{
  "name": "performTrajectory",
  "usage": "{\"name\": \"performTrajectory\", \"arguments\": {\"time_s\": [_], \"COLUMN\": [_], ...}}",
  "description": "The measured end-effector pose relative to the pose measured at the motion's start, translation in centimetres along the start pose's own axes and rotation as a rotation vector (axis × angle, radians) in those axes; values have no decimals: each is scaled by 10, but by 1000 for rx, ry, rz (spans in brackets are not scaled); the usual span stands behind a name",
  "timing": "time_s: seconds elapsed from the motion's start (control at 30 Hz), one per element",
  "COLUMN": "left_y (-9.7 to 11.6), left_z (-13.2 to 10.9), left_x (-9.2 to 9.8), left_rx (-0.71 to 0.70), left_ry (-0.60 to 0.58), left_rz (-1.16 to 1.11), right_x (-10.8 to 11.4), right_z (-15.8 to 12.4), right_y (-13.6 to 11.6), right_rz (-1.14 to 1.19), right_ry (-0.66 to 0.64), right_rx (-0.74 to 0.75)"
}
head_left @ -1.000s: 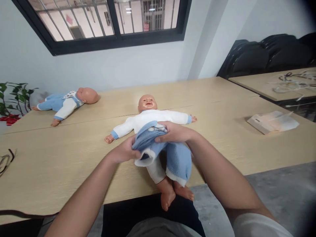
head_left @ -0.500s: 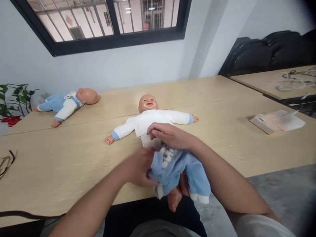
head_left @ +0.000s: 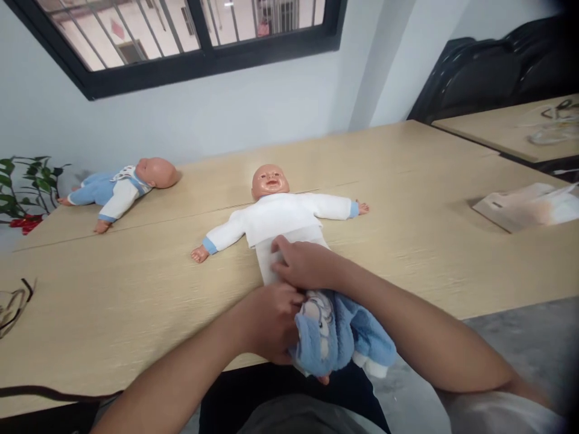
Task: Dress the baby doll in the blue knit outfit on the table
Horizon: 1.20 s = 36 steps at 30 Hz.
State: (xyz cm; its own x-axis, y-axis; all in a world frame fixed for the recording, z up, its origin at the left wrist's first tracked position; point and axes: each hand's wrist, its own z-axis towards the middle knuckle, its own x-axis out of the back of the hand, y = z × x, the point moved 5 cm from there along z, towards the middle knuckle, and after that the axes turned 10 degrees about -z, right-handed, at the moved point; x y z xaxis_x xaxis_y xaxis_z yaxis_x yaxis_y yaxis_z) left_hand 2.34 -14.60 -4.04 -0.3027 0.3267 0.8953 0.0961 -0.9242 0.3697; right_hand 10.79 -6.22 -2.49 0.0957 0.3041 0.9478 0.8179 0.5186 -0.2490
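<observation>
A baby doll (head_left: 277, 212) in a white top lies on its back on the wooden table (head_left: 113, 289), its legs over the near edge. Blue fleece overalls (head_left: 337, 334) are bunched up around its lower legs; one toe shows below them. My left hand (head_left: 271, 322) is closed on the left side of the overalls. My right hand (head_left: 304, 264) rests on the doll's hips, fingers curled at the top edge of the blue fabric.
A second doll (head_left: 122, 188) in blue and white lies at the table's far left. Glasses (head_left: 12, 302) rest at the left edge, a plant (head_left: 22, 193) behind. A flat packet (head_left: 527, 206) is at the right. Another table (head_left: 506, 128) and dark chairs (head_left: 493, 66) stand beyond.
Both hands have drawn the blue overalls from the doll's waist down toward its feet, baring the white body; the feet are now almost hidden in the bunched fabric.
</observation>
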Motion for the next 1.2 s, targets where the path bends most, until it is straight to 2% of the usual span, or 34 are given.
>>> {"name": "performTrajectory", "arguments": {"time_s": [0.07, 0.13, 0.27, 0.43, 0.5, 0.6, 0.67, 0.73, 0.83, 0.9, 1.0, 1.1, 1.2], "left_y": [7, 11, 8, 10, 7, -5, -14, -23, -35, -40, -44, -45, -44], "left_z": [2, 2, -1, -3, -4, -10, -17, -23, -29, -31, -33, -37, -50], "left_x": [-1, 1, 7, 8, 5, 1, 5, 14, 27, 35, 44, 54, 63], "left_rx": [-73, -112, -76, -84, -49, 36, 91, 154, 248, 290, 319, 337, 354], "left_ry": [29, 77, 131, 161, 129, 22, 6, 43, 125, 191, 307, 530, 898], "left_rz": [51, 65, 54, 238, 268, 229, 177, 119, 60, 41, 14, 12, 88], "right_x": [-3, -4, 4, 14, 15, 15, 15, 16, 17, 19, 24, 24, 21], "right_z": [4, 8, 17, 32, 37, 41, 40, 37, 30, 23, 16, 18, 24], "right_y": [-1, 0, 13, 42, 49, 55, 56, 54, 42, 33, 29, 34, 39], "right_rz": [133, 251, 593, 1268, 1464, 1639, 1677, 1655, 1526, 1343, 1064, 1020, 1065], "right_ry": [-40, -19, 190, 442, 469, 499, 554, 556, 346, 190, 131, 179, 300], "right_rx": [59, 86, -16, -115, -142, -151, -155, -153, -59, 56, 186, 156, 62]}}
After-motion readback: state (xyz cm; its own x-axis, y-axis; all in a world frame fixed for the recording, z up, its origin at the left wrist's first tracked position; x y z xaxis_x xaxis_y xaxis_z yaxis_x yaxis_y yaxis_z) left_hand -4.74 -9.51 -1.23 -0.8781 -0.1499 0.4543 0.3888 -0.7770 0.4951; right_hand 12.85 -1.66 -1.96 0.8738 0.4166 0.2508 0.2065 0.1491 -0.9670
